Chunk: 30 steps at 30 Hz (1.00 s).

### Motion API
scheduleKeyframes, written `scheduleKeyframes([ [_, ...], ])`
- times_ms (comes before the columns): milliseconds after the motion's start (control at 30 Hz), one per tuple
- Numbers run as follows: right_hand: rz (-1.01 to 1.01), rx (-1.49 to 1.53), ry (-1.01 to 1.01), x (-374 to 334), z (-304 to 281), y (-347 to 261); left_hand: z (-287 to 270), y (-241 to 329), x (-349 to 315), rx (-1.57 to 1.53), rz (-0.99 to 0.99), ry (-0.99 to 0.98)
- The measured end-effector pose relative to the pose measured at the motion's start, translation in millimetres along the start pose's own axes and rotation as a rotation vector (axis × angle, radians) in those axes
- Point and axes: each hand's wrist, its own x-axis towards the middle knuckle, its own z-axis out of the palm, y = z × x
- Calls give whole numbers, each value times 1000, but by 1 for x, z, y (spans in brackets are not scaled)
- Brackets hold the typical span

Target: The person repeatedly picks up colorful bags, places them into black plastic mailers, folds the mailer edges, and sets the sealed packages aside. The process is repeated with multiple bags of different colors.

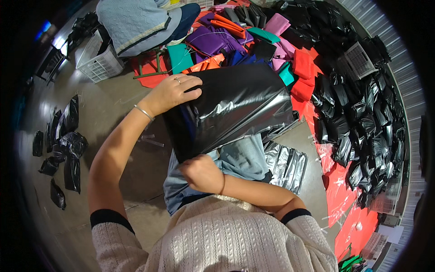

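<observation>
A large shiny black plastic bag (247, 104) lies across my lap, its left side facing both my hands. My left hand (176, 92), with a ring and a bracelet at the wrist, is closed on the bag's upper left edge, fingers curled over the plastic. Down at the bag's lower left corner, my right hand (202, 174) is closed in a fist around the plastic. A dark blue patch shows between the folds on the left side; I cannot tell what it is. Another black plastic bag (286, 165) lies flat beside my right knee.
Folded purple (213, 41), pink, orange, green and red pieces pile up ahead. Many filled black packages (358, 122) lie at right along red sheeting (342, 186); several more (70, 147) are on the floor at left. A seated person (133, 25) is beside a white basket (102, 63).
</observation>
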Motion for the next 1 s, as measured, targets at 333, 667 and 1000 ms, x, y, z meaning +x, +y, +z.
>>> scheduleKeyframes([
  [333,-253,-117,-352,42,7,-41,33,-7,-1,-122,243,69],
  [667,-292,30,-389,94,-171,120,30,13,-29,-141,226,137],
  [1000,-331,-71,-625,91,-118,117,15,100,-99,-458,-1478,174],
])
